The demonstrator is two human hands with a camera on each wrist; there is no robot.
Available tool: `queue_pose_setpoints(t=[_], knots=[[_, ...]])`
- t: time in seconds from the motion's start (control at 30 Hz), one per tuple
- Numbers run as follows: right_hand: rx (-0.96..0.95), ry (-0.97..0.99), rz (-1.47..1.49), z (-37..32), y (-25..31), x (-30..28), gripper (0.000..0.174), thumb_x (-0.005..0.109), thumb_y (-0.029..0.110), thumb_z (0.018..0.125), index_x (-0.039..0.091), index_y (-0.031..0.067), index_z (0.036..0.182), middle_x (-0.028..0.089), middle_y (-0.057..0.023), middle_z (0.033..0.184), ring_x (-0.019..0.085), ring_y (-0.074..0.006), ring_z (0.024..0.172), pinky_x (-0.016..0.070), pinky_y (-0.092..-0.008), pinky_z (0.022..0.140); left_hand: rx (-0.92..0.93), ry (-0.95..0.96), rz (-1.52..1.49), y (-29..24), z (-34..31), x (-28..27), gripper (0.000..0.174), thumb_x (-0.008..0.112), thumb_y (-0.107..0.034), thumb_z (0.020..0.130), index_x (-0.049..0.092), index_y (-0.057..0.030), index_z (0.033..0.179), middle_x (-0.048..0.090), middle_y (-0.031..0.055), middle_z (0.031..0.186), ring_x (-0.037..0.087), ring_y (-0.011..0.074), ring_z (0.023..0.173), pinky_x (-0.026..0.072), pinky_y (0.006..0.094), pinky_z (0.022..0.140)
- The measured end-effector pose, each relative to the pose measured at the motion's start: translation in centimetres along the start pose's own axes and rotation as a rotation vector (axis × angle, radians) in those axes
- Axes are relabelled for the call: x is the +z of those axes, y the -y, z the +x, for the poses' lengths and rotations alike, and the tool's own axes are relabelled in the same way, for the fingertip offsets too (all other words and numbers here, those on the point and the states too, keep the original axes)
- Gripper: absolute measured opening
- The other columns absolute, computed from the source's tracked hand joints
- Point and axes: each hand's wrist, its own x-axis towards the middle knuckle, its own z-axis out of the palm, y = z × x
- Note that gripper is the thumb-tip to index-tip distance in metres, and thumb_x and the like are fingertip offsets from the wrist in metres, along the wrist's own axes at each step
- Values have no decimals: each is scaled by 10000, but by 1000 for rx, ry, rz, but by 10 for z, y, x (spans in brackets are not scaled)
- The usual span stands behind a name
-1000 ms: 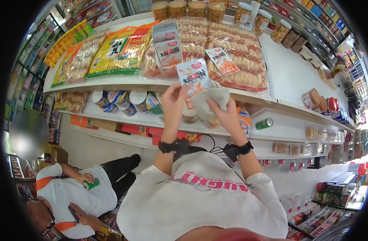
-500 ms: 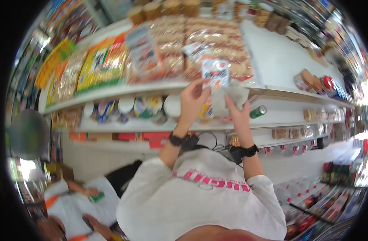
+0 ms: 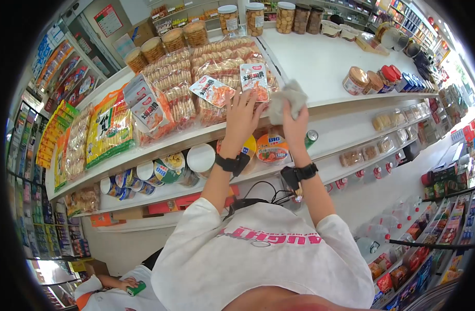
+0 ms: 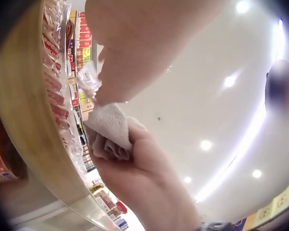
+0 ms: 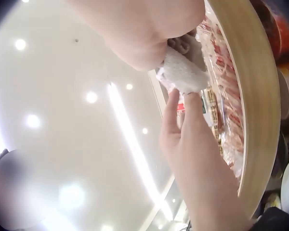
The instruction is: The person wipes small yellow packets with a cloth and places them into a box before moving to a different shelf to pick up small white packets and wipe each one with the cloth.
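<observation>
My left hand (image 3: 242, 116) reaches over the shelf's front edge, its fingers extended and spread. The fingertips are at the lower edge of a white-and-orange snack packet (image 3: 254, 78) lying over clear bags of round crackers (image 3: 222, 59). Close by on the left, a similar packet (image 3: 211, 90) lies at a slant beside the fingers. In my right hand (image 3: 297, 124) a crumpled grey cloth (image 3: 289, 101) is gripped, near the shelf edge just right of the packets. The left wrist view shows the cloth (image 4: 111, 130) bunched between thumb and fingers.
On the left lie yellow snack bags (image 3: 110, 124) and a stack of packets (image 3: 147, 106). Jars (image 3: 255, 19) line the back, and tubs (image 3: 355, 80) stand to the right. Instant noodle bowls (image 3: 271, 147) fill the shelf below. A seated person (image 3: 113, 290) holds a green can.
The packet my left hand was holding up now lies on the cracker bags, and those fingers have spread. My right hand keeps the cloth and has moved toward the shelf edge. The view has turned.
</observation>
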Motion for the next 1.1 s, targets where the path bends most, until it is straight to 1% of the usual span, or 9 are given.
queue_pose_setpoints(t=[0.1,0.2,0.37,0.47,0.63,0.8,0.93,0.97,1.1], knots=[[-84,-104,141,-10,10,-17,361,652,145,974,564,-36,1274,659,-176,1189,623,-224,1094,469,-347,977,-18,-85,-4,-2,10,4,505,606,-299,983,541,-30,1406,545,220,1392,422,400,1381,212,588,1195],[-87,42,10,-14,22,-13,372,634,117,978,534,-46,1297,640,-195,1233,613,-231,1127,465,-349,983,-66,-149,-2,-3,11,-6,583,612,-332,971,486,-15,1444,531,236,1401,429,406,1372,223,587,1195],[-455,289,-191,-14,33,23,430,643,-23,805,558,-31,1226,606,-235,1017,564,-459,1056,474,-478,918,-289,121,-128,16,-7,-51,639,649,-274,948,435,44,1459,494,259,1438,393,427,1409,211,568,1212],[-404,499,-427,3,4,39,397,629,-32,786,567,-24,1178,616,-233,1034,566,-453,1085,472,-492,914,-229,-248,11,37,-28,-53,590,671,-251,931,485,44,1408,511,251,1425,408,440,1400,190,564,1223],[-373,439,-365,25,-2,57,364,615,-16,815,561,-28,1175,631,-242,1072,595,-456,1040,480,-500,900,-354,-599,-113,56,-65,-116,407,648,-42,926,586,-1,1327,572,220,1350,547,369,1279,421,440,1098],[-500,409,-139,-4,56,86,342,644,81,934,585,-9,1259,678,-203,1135,651,-387,1051,495,-426,936,-554,-721,-123,103,-98,-172,360,629,-46,938,610,7,1294,606,184,1214,602,317,1124,502,417,947],[-374,734,96,-36,91,125,345,654,78,924,593,-18,1250,664,-203,1173,648,-359,1070,498,-396,928,-584,-725,-136,110,-93,-192,384,634,-39,928,614,17,1307,594,171,1204,602,278,1113,547,368,823],[-370,791,132,-42,104,137,351,657,74,914,589,-16,1247,656,-208,1189,638,-370,1089,497,-398,929,-574,-689,-83,119,-93,-190,373,636,-69,952,624,-6,1319,586,162,1262,587,305,1186,465,395,1028],[-521,914,116,-48,120,186,385,676,53,869,596,-11,1239,622,-200,1280,593,-393,1189,479,-418,990,-445,-641,105,155,-83,-188,420,636,-92,945,599,10,1350,549,216,1341,545,381,1253,420,428,1087]])
